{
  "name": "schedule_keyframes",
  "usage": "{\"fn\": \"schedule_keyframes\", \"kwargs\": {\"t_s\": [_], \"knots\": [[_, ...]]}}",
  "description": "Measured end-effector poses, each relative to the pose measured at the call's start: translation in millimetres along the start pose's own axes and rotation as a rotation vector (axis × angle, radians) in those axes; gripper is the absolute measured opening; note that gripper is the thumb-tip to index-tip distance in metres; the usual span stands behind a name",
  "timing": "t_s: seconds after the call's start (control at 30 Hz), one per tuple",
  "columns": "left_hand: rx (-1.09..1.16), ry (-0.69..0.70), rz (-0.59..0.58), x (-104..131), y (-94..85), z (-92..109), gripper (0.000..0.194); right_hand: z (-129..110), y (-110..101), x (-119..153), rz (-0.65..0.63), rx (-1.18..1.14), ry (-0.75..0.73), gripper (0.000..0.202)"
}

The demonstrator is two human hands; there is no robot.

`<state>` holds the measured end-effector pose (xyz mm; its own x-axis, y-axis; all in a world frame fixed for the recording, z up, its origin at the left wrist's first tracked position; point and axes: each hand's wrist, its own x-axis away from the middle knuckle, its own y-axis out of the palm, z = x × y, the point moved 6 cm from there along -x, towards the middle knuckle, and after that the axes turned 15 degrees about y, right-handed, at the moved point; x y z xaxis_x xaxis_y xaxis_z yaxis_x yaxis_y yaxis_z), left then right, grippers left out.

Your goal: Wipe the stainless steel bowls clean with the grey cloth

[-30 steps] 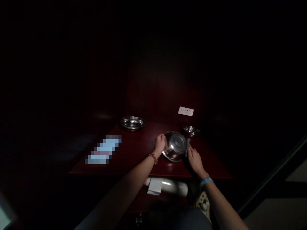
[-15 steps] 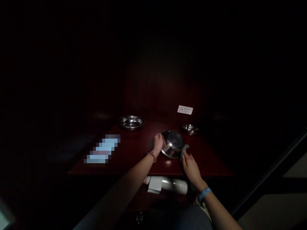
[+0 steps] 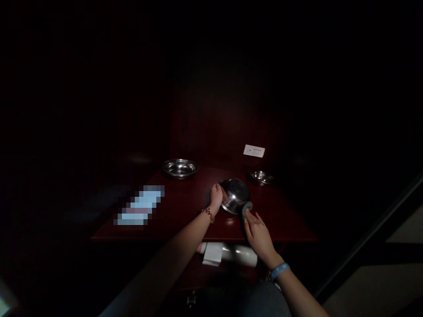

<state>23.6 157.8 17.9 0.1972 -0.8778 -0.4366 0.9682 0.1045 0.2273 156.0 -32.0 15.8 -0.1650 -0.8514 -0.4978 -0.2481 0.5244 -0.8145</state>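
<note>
A shiny steel bowl [image 3: 235, 193] is held tilted over the dark red desk, its outer base turned up toward me. My left hand [image 3: 216, 197] is closed on the bowl's left rim, with a bead bracelet at the wrist. Against the lower right of the rim, my right hand [image 3: 256, 226] presses a greyish-green cloth or pad [image 3: 246, 208]; its exact kind is hard to make out. A blue band circles the right wrist.
A wide steel dish [image 3: 180, 168] stands at the desk's back left, and a smaller steel bowl [image 3: 261, 177] at the back right. A white socket plate [image 3: 254, 151] is on the back panel. Under the desktop [image 3: 185, 229] lie a pale cylinder [image 3: 239, 254] and folded white paper [image 3: 212, 254].
My right hand has slid the cloth or pad left and slightly down along the bowl's rim. The left hand keeps its grip on the bowl.
</note>
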Motion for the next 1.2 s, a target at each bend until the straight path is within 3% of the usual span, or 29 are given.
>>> {"fn": "schedule_keyframes", "kwargs": {"t_s": [0.13, 0.27, 0.4, 0.6, 0.93, 1.2], "knots": [[0.088, -0.035, -0.003, 2.6, 2.5, 1.2, 0.029, -12.8, -5.0, 0.4, -0.003, 0.038, -0.056, 0.043], [0.181, -0.123, -0.111, 8.6, 11.1, 2.4, 0.038, -26.1, -8.5, -1.0, -0.004, 0.062, -0.101, 0.039], [0.203, -0.125, -0.159, 11.6, 14.6, 5.6, 0.045, -32.1, -12.0, -3.6, 0.013, 0.071, -0.102, 0.038], [0.247, -0.189, -0.192, 17.1, 16.8, -2.3, 0.037, -25.9, -10.3, -8.1, 0.014, 0.053, -0.056, 0.036], [0.487, -0.342, -0.424, 31.9, 34.5, -7.8, 0.039, -14.8, -3.2, -15.2, 0.015, 0.066, -0.009, 0.037], [0.614, -0.493, -0.561, 40.9, 40.5, 5.4, 0.077, -13.9, -6.0, -15.4, -0.003, 0.040, 0.004, 0.038]]}}
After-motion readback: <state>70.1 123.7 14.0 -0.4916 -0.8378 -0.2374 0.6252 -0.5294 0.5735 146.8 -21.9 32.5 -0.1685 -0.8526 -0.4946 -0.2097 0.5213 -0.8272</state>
